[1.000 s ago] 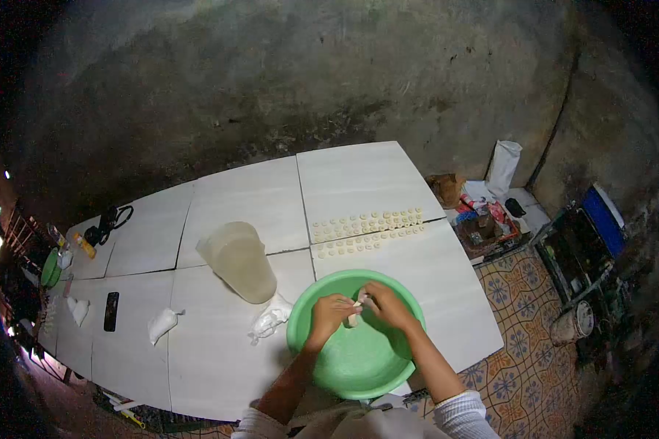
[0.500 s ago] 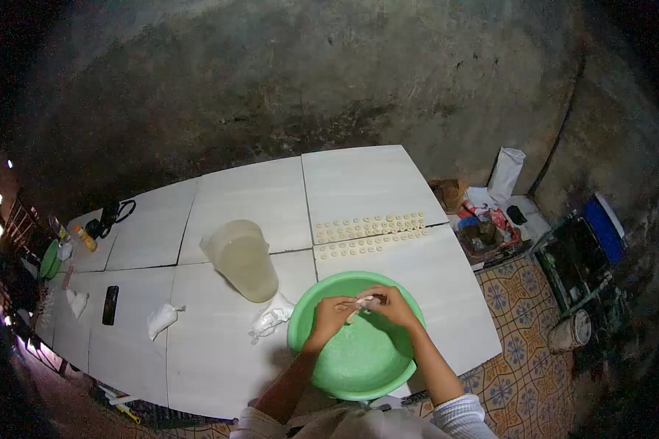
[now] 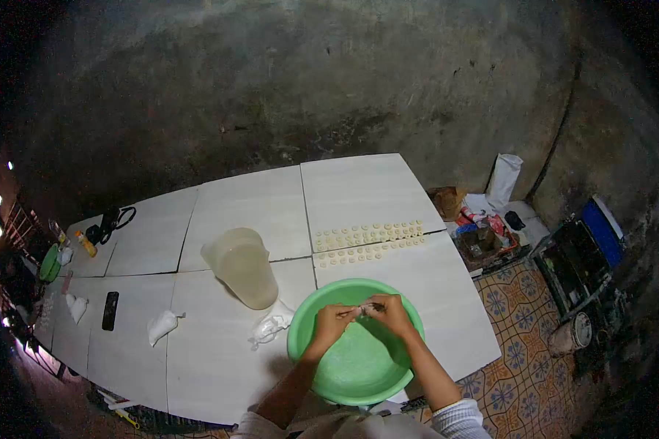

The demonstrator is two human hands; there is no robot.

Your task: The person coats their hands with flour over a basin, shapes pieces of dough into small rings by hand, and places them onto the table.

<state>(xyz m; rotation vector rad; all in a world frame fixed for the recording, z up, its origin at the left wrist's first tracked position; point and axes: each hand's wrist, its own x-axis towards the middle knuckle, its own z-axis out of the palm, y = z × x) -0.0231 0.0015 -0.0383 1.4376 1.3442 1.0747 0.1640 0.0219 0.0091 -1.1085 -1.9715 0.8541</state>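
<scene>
My left hand (image 3: 332, 323) and my right hand (image 3: 389, 313) meet above the back half of a round green plastic basin (image 3: 300, 333). Both are closed, fingertips pinched together around a small whitish piece (image 3: 360, 310), too small to name. Pale residue coats the basin's floor below them. Beyond the basin, small pale ring-shaped pieces (image 3: 373, 235) lie in several rows on the white tabletop (image 3: 231, 196). Left of the basin sits a knotted plastic bag of white stuff (image 3: 272, 324). Behind that bag stands a translucent jug (image 3: 243, 271) with cloudy liquid.
Farther left on the table are another white bag (image 3: 163, 326), a black phone (image 3: 110, 311) and a yellow-orange bottle (image 3: 86, 244). To the right, a cluttered crate (image 3: 487, 245) and a bucket (image 3: 570, 334) stand beyond the table edge. A dark wall (image 3: 271, 88) runs behind.
My hands have drawn closer together at the fingertips, and the whitish piece between them shows less. The whole view has shifted slightly, with the table lower in the picture.
</scene>
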